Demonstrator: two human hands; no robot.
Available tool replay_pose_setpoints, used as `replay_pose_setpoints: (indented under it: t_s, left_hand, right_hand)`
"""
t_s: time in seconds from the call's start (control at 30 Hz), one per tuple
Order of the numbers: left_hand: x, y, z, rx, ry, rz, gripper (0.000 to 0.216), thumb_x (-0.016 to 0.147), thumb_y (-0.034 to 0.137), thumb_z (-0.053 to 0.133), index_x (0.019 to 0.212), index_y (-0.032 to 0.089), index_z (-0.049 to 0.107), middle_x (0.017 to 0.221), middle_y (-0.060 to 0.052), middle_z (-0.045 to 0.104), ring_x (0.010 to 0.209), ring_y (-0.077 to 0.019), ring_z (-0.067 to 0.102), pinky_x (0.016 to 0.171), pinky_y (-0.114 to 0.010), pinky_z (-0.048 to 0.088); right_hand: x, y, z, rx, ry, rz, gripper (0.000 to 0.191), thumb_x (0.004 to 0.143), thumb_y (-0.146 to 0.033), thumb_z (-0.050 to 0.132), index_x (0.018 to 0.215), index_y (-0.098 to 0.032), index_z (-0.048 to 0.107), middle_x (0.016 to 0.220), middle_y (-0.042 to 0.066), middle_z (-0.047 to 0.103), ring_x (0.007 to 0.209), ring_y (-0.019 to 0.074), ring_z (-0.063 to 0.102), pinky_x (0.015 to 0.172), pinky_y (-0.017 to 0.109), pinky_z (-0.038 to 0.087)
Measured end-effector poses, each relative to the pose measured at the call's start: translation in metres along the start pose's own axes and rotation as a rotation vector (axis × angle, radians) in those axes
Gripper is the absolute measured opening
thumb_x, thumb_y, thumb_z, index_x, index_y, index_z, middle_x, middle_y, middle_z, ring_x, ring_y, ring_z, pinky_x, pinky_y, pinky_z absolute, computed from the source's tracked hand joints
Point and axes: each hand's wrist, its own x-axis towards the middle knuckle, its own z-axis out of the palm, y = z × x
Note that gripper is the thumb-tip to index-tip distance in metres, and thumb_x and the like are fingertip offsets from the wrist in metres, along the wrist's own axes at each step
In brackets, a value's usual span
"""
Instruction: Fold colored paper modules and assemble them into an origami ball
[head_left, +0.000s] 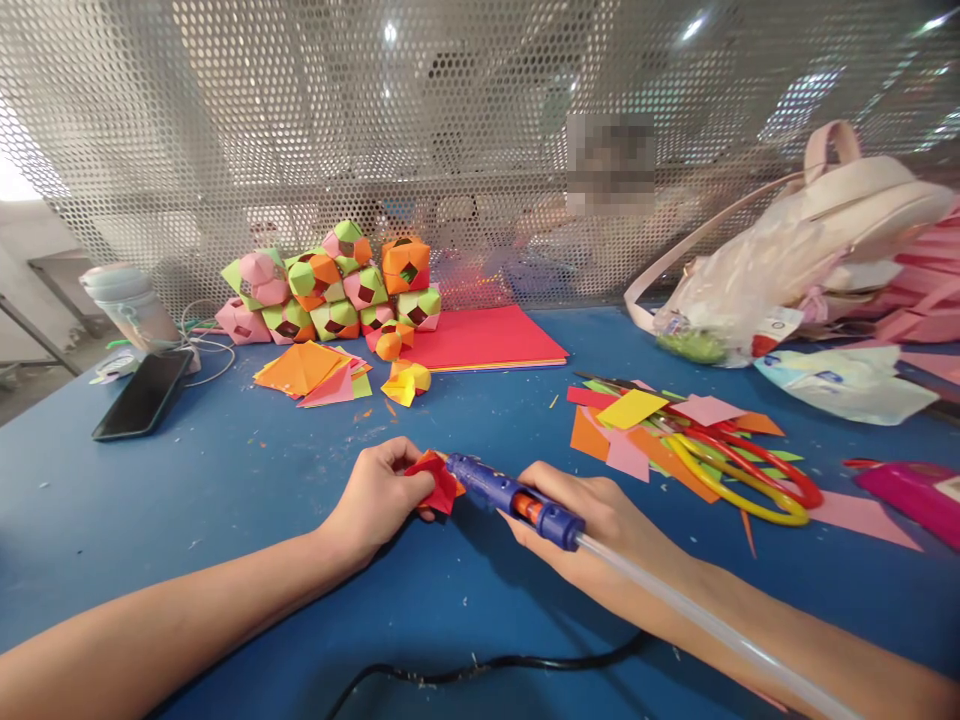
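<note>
Blue table [247,500]: one clear bag [724,290] held something green [697,346]; one tumbler [126,288], contents hidden | left hand [375,495] pinched one red-orange folded paper [441,490], mid-table | right hand [592,505] gripped one blue glue gun [487,484] beside it

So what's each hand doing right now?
Left hand: closed, pinching a folded red and orange paper piece.
Right hand: closed, gripping a blue glue gun.

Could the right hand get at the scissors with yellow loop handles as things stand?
Probably not freely: the right hand is wrapped around the blue plastic glue gun, though those yellow loop handles lie exposed.
</note>
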Motion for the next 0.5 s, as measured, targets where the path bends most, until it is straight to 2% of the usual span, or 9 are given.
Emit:
replay_pose_setpoints:
  t_s: [0.3,0.5]
  left_hand:
    - [0.0011,-0.0023,-0.0002,0.032,-0.005,0.012,0.014,0.068,0.015,0.060,0.063,0.017,0.048,0.051,0.003,0.062,0.045,-0.0098,0.056,0.046,-0.020,0.045]
    - [0.0006,-0.0013,0.0002,0.040,0.001,0.027,0.013,0.068,0.014,0.061,0.062,0.017,0.049,0.051,0.003,0.063,0.044,-0.0094,0.056,0.046,-0.020,0.046]
  right_hand:
    - [-0.0025,0.0053,0.0081,0.051,0.043,-0.054,0.004,0.079,-0.018,0.047,0.077,-0.021,0.045,0.057,-0.003,0.052,0.046,0.0109,0.046,0.045,0.022,0.033]
    - [-0.0012,0.0006,0.0039,0.027,-0.017,-0.043,0.004,0.078,-0.017,0.046,0.076,-0.021,0.045,0.057,-0.003,0.054,0.046,0.0111,0.047,0.044,0.022,0.033]
